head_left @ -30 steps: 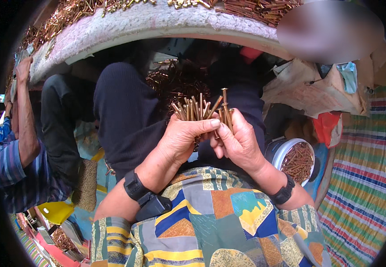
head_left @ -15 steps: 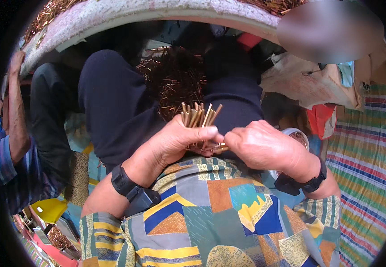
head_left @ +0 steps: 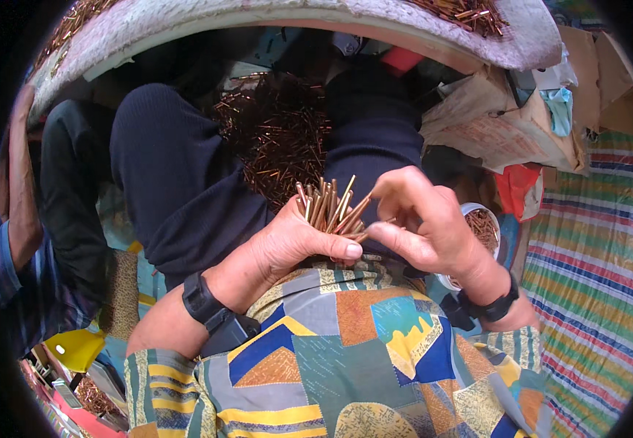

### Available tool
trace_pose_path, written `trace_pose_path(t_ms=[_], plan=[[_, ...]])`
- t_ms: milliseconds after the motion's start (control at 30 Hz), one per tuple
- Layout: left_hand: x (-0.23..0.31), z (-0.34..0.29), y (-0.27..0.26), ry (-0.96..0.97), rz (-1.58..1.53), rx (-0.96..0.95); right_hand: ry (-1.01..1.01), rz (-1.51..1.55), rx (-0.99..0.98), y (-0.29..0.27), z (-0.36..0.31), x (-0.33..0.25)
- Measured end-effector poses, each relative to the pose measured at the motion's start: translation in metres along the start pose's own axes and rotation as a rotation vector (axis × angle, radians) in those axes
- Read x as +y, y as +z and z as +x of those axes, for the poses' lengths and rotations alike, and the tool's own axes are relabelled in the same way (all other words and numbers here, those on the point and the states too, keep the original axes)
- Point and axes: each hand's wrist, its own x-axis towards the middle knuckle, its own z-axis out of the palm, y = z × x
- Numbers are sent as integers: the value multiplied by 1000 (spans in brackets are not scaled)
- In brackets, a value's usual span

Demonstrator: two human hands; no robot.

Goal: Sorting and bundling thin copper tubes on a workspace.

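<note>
At the far left edge, a co-worker in a striped shirt [head_left: 35,281] sits with one forearm [head_left: 23,182] raised toward the padded rim of a pale table [head_left: 258,18]. Below: a yellow plastic object [head_left: 75,350], kind unclear; just right of it, a spotted cushion [head_left: 121,296].

Next, the wearer's dark-trousered left knee [head_left: 170,175]. A black band [head_left: 203,299] circles the left wrist. Left hand [head_left: 280,241]: fingers closed around a bundle of copper-coloured metal fasteners [head_left: 321,204], thumb laid across its near side, ends fanning upward. The bundle is held above the lap, in front of the patchwork shirt [head_left: 331,365]. Beyond it, between the legs, lies a dark heap of similar pieces [head_left: 280,139].

Right hand [head_left: 433,226]: just right of the bundle, index finger bent, thumb apart from it, both close to the outermost fastener ends. Whether they pinch a piece cannot be told.

Past this hand, partly hidden by it: a white round tub [head_left: 496,232] containing fasteners. Above stands a worn cardboard box [head_left: 491,131]; beside that, a red bag-like item [head_left: 517,190]. Far right: multicoloured striped sheeting [head_left: 593,255].
</note>
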Motion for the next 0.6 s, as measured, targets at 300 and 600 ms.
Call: trace_pose_path(t_ms=[300, 600], plan=[[-4, -3, 3, 16, 105, -256, -521, 14, 170, 51, 22, 22], [-6, -11, 9, -8, 193, -99, -265, 671, 243, 60, 24, 19]])
